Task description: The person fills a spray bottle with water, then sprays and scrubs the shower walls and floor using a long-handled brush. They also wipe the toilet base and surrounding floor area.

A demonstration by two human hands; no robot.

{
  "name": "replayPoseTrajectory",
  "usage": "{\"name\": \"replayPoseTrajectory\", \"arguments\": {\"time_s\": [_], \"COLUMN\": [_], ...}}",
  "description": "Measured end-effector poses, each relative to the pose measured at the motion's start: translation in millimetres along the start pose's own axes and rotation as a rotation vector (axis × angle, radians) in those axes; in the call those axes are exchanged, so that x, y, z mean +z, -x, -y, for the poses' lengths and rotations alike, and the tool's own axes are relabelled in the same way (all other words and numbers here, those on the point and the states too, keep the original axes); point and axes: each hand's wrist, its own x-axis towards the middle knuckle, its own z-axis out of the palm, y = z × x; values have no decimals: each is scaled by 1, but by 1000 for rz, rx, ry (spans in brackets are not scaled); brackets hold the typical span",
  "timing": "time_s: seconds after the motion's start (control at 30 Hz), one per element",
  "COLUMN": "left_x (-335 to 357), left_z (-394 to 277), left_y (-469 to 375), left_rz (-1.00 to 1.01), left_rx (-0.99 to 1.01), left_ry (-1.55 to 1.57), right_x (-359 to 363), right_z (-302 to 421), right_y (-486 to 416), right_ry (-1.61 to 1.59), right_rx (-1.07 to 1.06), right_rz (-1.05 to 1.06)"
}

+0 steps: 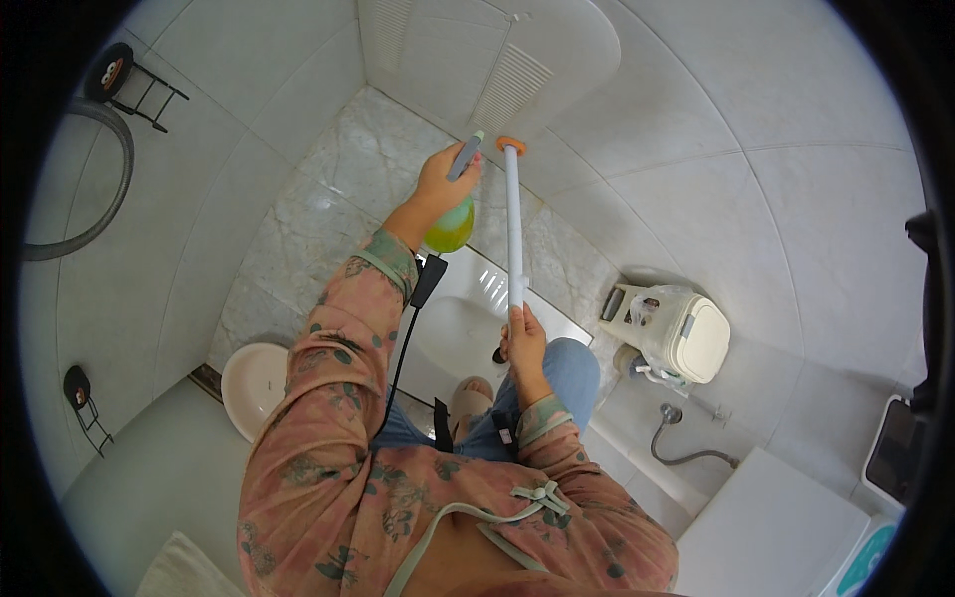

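Observation:
My left hand, arm stretched forward, grips a spray bottle by its grey trigger head. The bottle's body, holding yellow-green liquid, shows partly below the wrist. In my right hand is the lower end of a long white handle with an orange head. That head is close to the foot of the tiled wall, right of the sprayer; whether it touches the wall I cannot tell. Beneath both hands lies a white ceramic floor pan, partly hidden by my arm and legs.
A white fixture with ribbed panels juts out ahead. To the right are a cream bin with a plastic bag, a metal hose and a white tank-like box. A pale basin and a grey hose are at left.

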Motion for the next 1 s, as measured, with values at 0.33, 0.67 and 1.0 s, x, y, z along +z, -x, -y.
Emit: {"name": "replayPoseTrajectory", "arguments": {"time_s": [0.33,0.67,1.0], "left_x": [-8,-12,-54], "left_z": [32,60,65], "left_y": [11,24,21], "left_rz": [-8,-112,-458], "left_rx": [-21,23,35], "left_ry": [-184,-28,81], "right_x": [13,54,159], "right_z": [17,4,13], "right_y": [8,-52,-143], "right_ry": [42,12,-17], "right_rx": [-39,31,15], "right_rz": [59,85,284]}}
